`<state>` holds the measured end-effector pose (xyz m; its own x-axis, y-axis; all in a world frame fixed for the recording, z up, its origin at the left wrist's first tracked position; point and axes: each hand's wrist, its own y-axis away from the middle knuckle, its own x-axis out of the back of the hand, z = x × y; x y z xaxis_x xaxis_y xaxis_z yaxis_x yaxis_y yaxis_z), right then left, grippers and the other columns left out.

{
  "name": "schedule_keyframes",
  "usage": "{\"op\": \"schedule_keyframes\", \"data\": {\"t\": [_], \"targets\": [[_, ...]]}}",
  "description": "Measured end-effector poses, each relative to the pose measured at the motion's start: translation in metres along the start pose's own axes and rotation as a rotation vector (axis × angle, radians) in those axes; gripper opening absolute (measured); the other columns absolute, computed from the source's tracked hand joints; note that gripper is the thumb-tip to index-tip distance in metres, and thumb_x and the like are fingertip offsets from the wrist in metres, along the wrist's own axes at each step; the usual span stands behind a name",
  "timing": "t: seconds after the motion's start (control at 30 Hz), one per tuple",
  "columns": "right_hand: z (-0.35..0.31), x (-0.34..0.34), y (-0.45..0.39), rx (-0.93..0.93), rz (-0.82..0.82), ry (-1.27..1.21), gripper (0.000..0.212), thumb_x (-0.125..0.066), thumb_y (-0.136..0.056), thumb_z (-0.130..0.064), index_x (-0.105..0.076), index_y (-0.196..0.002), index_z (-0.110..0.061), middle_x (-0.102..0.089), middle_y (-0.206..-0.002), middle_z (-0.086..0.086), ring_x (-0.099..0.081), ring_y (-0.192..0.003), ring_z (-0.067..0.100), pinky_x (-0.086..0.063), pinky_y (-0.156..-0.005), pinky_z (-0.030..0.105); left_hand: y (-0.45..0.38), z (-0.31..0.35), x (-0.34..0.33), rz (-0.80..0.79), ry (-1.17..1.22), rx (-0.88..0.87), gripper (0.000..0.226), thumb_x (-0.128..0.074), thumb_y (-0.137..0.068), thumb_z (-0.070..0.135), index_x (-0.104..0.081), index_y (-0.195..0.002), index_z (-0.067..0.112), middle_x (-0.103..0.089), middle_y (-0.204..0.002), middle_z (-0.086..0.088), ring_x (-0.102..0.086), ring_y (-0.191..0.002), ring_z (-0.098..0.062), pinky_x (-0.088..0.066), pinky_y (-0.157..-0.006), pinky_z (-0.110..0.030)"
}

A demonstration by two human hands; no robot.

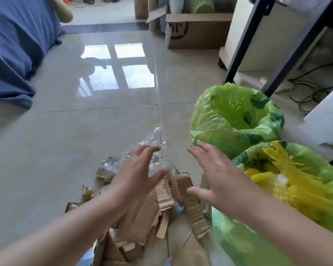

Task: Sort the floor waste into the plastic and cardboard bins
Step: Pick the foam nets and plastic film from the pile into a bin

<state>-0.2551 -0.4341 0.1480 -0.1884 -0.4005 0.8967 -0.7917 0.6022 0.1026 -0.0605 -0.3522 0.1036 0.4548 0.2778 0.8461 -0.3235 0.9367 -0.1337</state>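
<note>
A heap of torn cardboard pieces lies on the tiled floor in front of me. Crumpled clear plastic wrap lies at the heap's far end. My left hand is spread flat above the plastic, its fingers straight and holding nothing. My right hand is held out beside it with fingers spread, empty, next to the bins. Two bins lined with green bags stand at the right: the far bin and the near bin, which shows yellow plastic mesh inside.
A blue cloth-covered piece of furniture fills the left. An open cardboard box stands at the back. Dark table legs, cables and white boards lie at the right.
</note>
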Motion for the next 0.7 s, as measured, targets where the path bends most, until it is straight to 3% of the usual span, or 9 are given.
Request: {"op": "schedule_keyframes", "data": {"t": [0.07,0.13,0.23,0.3,0.37,0.43,0.47,0.57,0.7], "targets": [[-0.012,-0.023,-0.035,0.031,-0.093,0.048,0.089,-0.062,-0.082,-0.045,-0.001,-0.146,-0.035,0.004,-0.157,-0.006,-0.004,-0.144,0.017,-0.015,-0.116,0.037,0.003,-0.046,0.011,0.015,-0.140,0.024,0.078,-0.070,-0.069,0.053,-0.042,-0.136,0.022,-0.041,-0.143,-0.005,-0.036,-0.133,-0.026,-0.031,-0.106,-0.039],[-0.017,-0.045,-0.068,0.060,-0.165,0.110,0.093,-0.063,-0.081,-0.043,0.000,-0.147,-0.031,0.002,-0.158,0.000,-0.008,-0.144,0.021,-0.016,-0.114,0.039,0.005,-0.086,0.016,-0.113,-0.275,0.070,0.099,-0.069,-0.063,0.064,-0.026,-0.144,0.027,-0.022,-0.154,-0.006,-0.016,-0.143,-0.024,-0.020,-0.113,-0.041],[-0.018,-0.071,-0.102,0.059,-0.251,0.153,0.087,-0.064,-0.081,-0.040,-0.009,-0.147,-0.028,-0.024,-0.153,0.003,-0.033,-0.135,0.023,-0.033,-0.105,0.040,0.003,-0.133,0.010,-0.347,-0.485,0.143,0.105,-0.066,-0.064,0.066,-0.007,-0.145,0.039,0.002,-0.158,-0.003,0.004,-0.145,-0.021,-0.012,-0.116,-0.040],[-0.017,-0.081,-0.115,0.056,-0.253,0.146,0.066,-0.061,-0.083,-0.037,-0.030,-0.141,-0.031,-0.046,-0.139,-0.002,-0.049,-0.122,0.022,-0.045,-0.092,0.038,-0.003,-0.149,0.003,-0.399,-0.419,0.241,0.092,-0.071,-0.067,0.056,-0.022,-0.143,0.040,-0.003,-0.158,-0.006,-0.004,-0.145,-0.025,-0.017,-0.115,-0.038],[-0.015,-0.088,-0.122,0.060,-0.205,0.124,0.037,-0.056,-0.087,-0.035,-0.054,-0.124,-0.031,-0.060,-0.124,-0.003,-0.057,-0.109,0.020,-0.050,-0.085,0.035,-0.011,-0.156,-0.005,-0.363,-0.198,0.319,0.065,-0.074,-0.070,0.044,-0.050,-0.128,0.026,-0.026,-0.151,-0.012,-0.023,-0.140,-0.026,-0.025,-0.110,-0.032],[-0.013,-0.089,-0.125,0.044,-0.128,0.072,0.023,-0.053,-0.088,-0.031,-0.066,-0.107,-0.028,-0.066,-0.112,-0.003,-0.060,-0.102,0.019,-0.051,-0.080,0.034,-0.015,-0.159,-0.012,-0.295,0.015,0.365,0.031,-0.075,-0.072,0.037,-0.064,-0.095,0.019,-0.056,-0.123,-0.008,-0.046,-0.124,-0.026,-0.036,-0.094,-0.028],[-0.012,-0.088,-0.125,0.030,-0.087,0.043,0.021,-0.053,-0.088,-0.030,-0.068,-0.102,-0.027,-0.067,-0.108,-0.003,-0.061,-0.100,0.018,-0.051,-0.079,0.034,-0.015,-0.158,-0.015,-0.274,0.107,0.400,0.020,-0.074,-0.073,0.036,-0.063,-0.081,0.021,-0.062,-0.104,-0.003,-0.054,-0.111,-0.024,-0.039,-0.085,-0.028],[-0.007,-0.078,-0.122,-0.029,0.029,-0.066,0.021,-0.054,-0.089,-0.032,-0.069,-0.101,-0.025,-0.067,-0.104,-0.003,-0.060,-0.096,0.017,-0.047,-0.077,0.030,-0.011,-0.151,-0.015,-0.193,0.326,0.478,0.022,-0.072,-0.075,0.038,-0.060,-0.069,0.020,-0.061,-0.078,0.005,-0.059,-0.081,-0.017,-0.042,-0.069,-0.029],[-0.006,-0.059,-0.095,-0.045,0.229,-0.273,0.035,-0.058,-0.088,-0.029,-0.055,-0.122,-0.028,-0.052,-0.127,-0.006,-0.050,-0.114,0.009,-0.043,-0.097,0.028,-0.010,-0.120,0.008,-0.052,0.356,0.399,0.033,-0.065,-0.079,0.047,-0.053,-0.060,0.022,-0.050,-0.046,0.014,-0.043,-0.042,0.001,-0.028,-0.040,-0.012]]}}
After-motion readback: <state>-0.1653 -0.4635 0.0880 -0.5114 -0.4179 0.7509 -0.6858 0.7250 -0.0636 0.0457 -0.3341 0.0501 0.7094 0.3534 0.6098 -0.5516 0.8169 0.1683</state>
